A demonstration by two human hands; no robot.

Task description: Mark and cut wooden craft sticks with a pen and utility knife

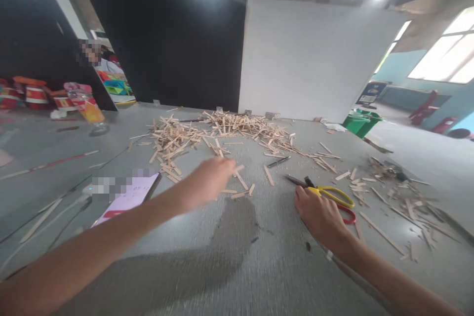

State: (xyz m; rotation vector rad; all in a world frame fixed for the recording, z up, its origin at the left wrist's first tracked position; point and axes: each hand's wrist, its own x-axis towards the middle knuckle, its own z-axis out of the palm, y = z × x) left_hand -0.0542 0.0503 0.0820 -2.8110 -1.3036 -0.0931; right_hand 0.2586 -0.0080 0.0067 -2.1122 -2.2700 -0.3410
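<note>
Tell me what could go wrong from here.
The right hand is at the scissors, close to the blades; a slip could nick it. The left forearm passes close by the phone and might knock it. Loose sticks near the left hand could scatter if brushed.

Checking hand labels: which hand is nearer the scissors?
Right. The right hand is at the scissors, partly covering them; the left hand is apart, off to their left.
</note>
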